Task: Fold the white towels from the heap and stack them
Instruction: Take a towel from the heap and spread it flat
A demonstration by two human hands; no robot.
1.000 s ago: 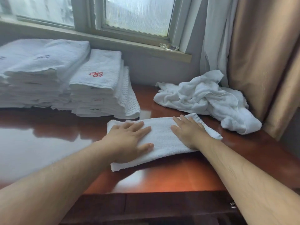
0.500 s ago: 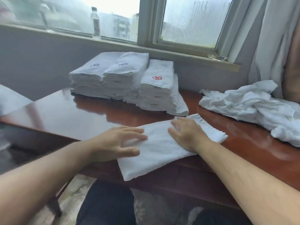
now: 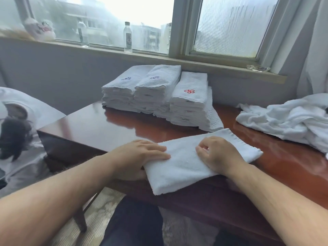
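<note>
Head view: a red-brown table (image 3: 99, 128) carries three stacks (image 3: 154, 93) of folded white towels at the back and a loose heap (image 3: 287, 121) at right. One folded towel (image 3: 182, 166) lies at the near edge, partly overhanging. The left hand (image 3: 140, 157) pinches its left end, fingers flat on top, thumb beneath. The right hand (image 3: 218, 155) rests on it with fingers curled; whether they grip is unclear.

A wide window (image 3: 230, 23) is set in the far wall, and pale grey daylight is let in through its wet panes. A clear bottle (image 3: 127, 38) is stood on the sill (image 3: 159, 57) at left, a glass dish (image 3: 258, 68) at right. Below, the wall (image 3: 53, 71) is painted grey. A glossy red-brown table (image 3: 99, 125) is placed before it. A pale curtain (image 3: 312, 50) is hung far right; patterned carpet (image 3: 101, 208) is laid near.
</note>
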